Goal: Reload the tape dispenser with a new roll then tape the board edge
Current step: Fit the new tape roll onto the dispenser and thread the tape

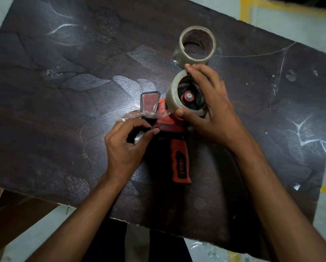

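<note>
A red and black tape dispenser (179, 159) lies flat on the dark board (63, 110), handle toward me. A clear tape roll (174, 97) sits on its hub. My right hand (211, 108) wraps around that roll, thumb on its near rim. My left hand (124, 148) pinches the loose clear tape end (139, 116), which stretches from the roll across the dispenser's front plate (150, 102). A second, thinner tape roll (197, 45) lies on the board just beyond my right hand.
The board carries white scratches and bits of tape residue. Pale floor with yellow line markings (245, 10) shows around it. A brown cardboard piece (5, 214) lies at the lower left, beside the board's near edge.
</note>
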Demonstrator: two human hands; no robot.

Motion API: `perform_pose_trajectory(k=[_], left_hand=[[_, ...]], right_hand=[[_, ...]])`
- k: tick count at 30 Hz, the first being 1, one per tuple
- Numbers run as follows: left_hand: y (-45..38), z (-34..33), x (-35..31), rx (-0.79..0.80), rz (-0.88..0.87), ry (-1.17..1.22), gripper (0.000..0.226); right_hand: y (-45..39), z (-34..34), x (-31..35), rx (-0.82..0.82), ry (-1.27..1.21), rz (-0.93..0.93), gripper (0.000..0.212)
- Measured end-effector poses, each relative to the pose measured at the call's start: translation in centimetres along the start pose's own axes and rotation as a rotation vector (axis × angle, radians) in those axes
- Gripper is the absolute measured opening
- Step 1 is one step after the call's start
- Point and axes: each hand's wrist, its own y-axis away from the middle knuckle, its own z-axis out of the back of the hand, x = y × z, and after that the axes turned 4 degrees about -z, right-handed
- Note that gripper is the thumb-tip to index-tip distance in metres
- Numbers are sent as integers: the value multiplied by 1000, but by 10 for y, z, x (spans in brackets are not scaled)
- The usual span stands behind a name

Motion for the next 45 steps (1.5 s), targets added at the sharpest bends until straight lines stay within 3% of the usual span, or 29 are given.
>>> perform_pose_trajectory(k=[9, 15, 19, 25, 31, 36, 45], left_hand=[[4, -5, -7, -90, 145, 90, 19], [14, -14, -15, -134, 284, 323, 18], [17, -9, -12, -60, 285, 333, 12], [9, 10, -5, 116, 249, 328, 22], [2, 25, 3, 222, 393, 498, 27], [0, 27, -12, 85, 584, 708, 52], [-9, 24, -5, -10, 652, 666, 39]], right_hand=[[0, -2, -2, -9, -5, -2, 88], [3, -4, -3, -39, -10, 2, 87], [2, -3, -2, -20, -6, 6, 88], [-5, 0, 7, 57, 74, 16, 90], [-11, 0, 6, 113, 89, 5, 91], [-11, -5, 6, 113, 98, -20, 91], [-10, -5, 12, 90, 86, -53, 91]])
